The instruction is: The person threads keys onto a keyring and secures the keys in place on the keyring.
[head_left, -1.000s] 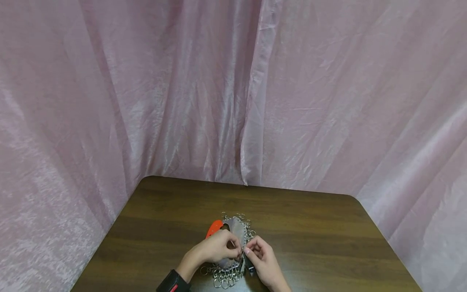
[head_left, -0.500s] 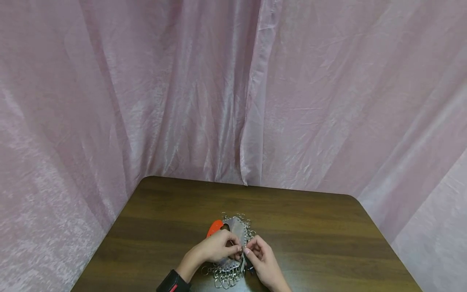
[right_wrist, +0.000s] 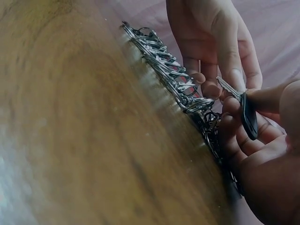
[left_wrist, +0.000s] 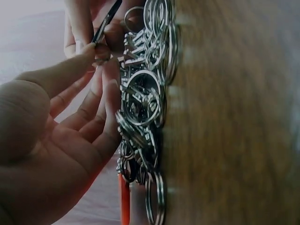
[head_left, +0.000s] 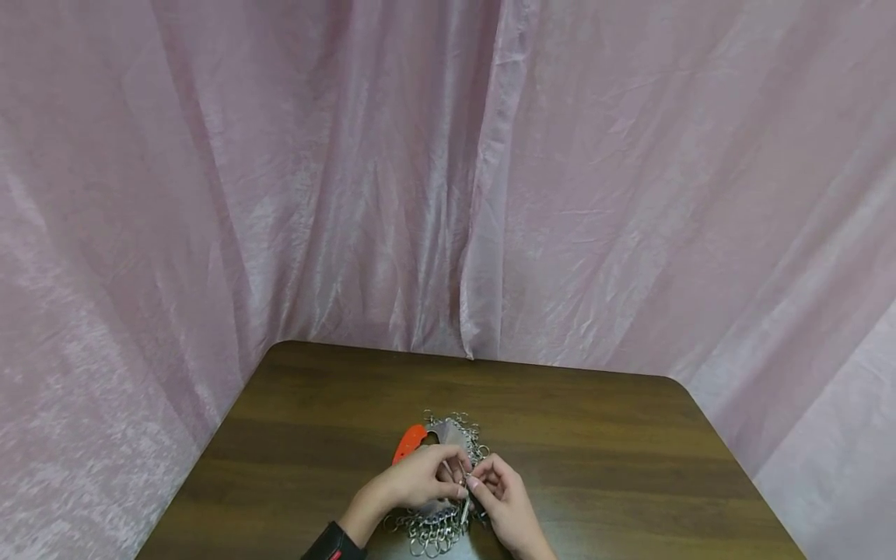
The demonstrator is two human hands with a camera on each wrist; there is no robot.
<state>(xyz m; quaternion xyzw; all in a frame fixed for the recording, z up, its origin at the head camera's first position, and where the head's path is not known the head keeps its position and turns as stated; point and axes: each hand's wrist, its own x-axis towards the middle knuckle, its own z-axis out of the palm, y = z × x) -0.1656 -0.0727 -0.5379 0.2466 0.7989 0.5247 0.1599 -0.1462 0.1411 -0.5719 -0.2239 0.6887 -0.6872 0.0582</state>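
My right hand (head_left: 507,498) pinches a key with a black head (right_wrist: 249,117) and toothed silver blade. That key's head (left_wrist: 107,21) also shows in the left wrist view. Close beside it, my left hand (head_left: 423,476) has thumb and index fingertips together at a small metal piece (left_wrist: 101,61), mostly covered by the fingers. Below both hands lies a flat grey panel (head_left: 453,435) with an orange-red handle (head_left: 409,443). Silver split rings (head_left: 430,538) on short links fringe its edges; a cluster of these rings (left_wrist: 143,98) appears beside the left fingers.
The panel lies on a dark brown wooden table (head_left: 595,451), near its front side. Pink drapes (head_left: 378,194) hang behind the table and at both sides. A black band (head_left: 334,543) circles the left wrist.
The left thumb and fingers have shifted slightly, and a bright metal piece now shows under the thumb. The dark key head under the right hand shows less. The panel stays put.
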